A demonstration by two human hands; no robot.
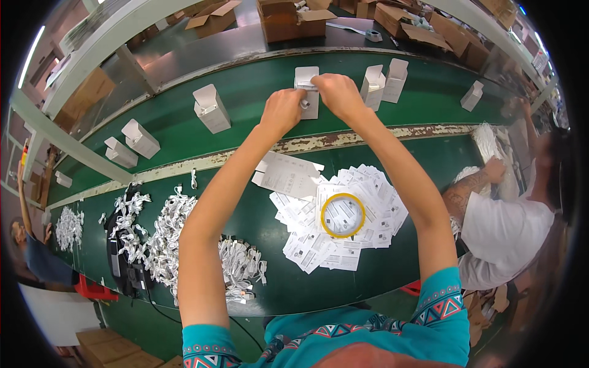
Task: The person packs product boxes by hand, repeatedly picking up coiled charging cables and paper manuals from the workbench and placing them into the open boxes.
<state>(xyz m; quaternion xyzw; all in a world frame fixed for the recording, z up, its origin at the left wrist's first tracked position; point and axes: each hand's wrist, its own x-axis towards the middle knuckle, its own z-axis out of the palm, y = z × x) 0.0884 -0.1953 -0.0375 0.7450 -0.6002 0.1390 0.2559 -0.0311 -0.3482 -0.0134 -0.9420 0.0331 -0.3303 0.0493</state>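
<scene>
Both my arms reach out over the green belt to an open white box [311,110] that stands upright with its flap raised. My left hand [283,113] is closed at the box's left side, with a small white cable [304,103] showing at its fingertips. At the top opening, my right hand [337,95] is closed with its fingers pinched; what they hold is hidden. Between my forearms, a flattened white carton [286,176] lies beside a spread pile of printed leaflets [294,218]. On the leaflets rests a yellow tape roll [323,222].
Heaped white cables [165,227] lie on the green table to the left, near a black bag [115,251]. More white boxes [212,110] stand along the belt. A co-worker [506,230] sits at right beside bundled white cables [486,144]; another person [46,257] is far left.
</scene>
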